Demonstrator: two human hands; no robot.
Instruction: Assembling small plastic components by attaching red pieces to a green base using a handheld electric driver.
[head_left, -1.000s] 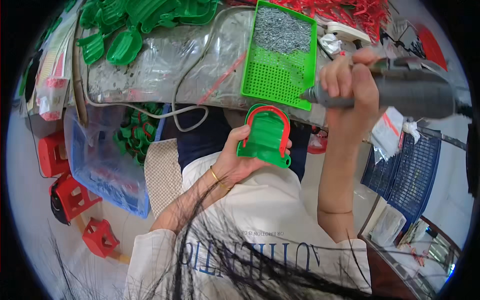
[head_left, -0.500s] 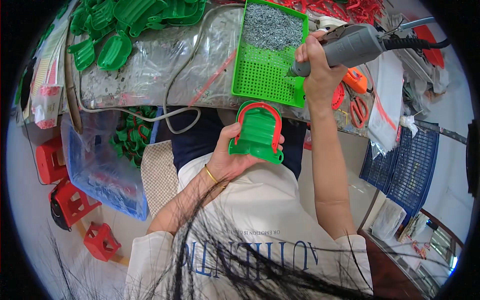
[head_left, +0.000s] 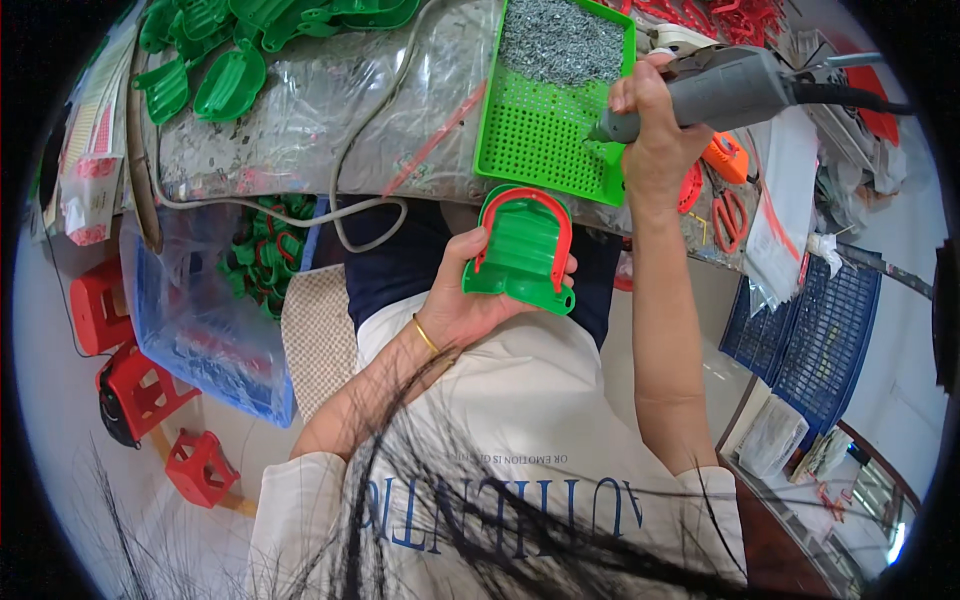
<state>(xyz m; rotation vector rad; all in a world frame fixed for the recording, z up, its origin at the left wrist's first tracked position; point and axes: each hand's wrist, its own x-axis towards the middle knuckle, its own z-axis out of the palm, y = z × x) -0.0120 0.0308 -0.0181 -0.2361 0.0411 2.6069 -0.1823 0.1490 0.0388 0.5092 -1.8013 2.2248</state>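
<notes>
In front of my lap, my left hand (head_left: pixel 462 295) grips a ridged green plastic scoop-like piece (head_left: pixel 518 245) from below, thumb on its left edge. A red U-shaped plastic piece (head_left: pixel 565 240) lies around its upper rim, ends pointing toward me. My right hand (head_left: pixel 662 155) is wrapped around a grey electric screwdriver (head_left: pixel 735 88), whose tip points left over the bright green tray (head_left: pixel 530 140). Whether a screw sits on the tip is too small to tell. Small silver screws (head_left: pixel 560 45) are heaped in the tray's far part; its near part is a perforated surface.
Green plastic pieces (head_left: pixel 228 85) are piled at the table's far left. Below stands a blue crate (head_left: pixel 210 370) holding green and red parts, beside red stools (head_left: pixel 200 468). A grey cable (head_left: pixel 375 130) crosses the table. Red scissors (head_left: pixel 730 220) and an orange tool (head_left: pixel 727 158) lie right.
In the picture, the tray and screwdriver sit slightly farther right. The held green piece appears a little higher and to the right. Both hands keep their grips.
</notes>
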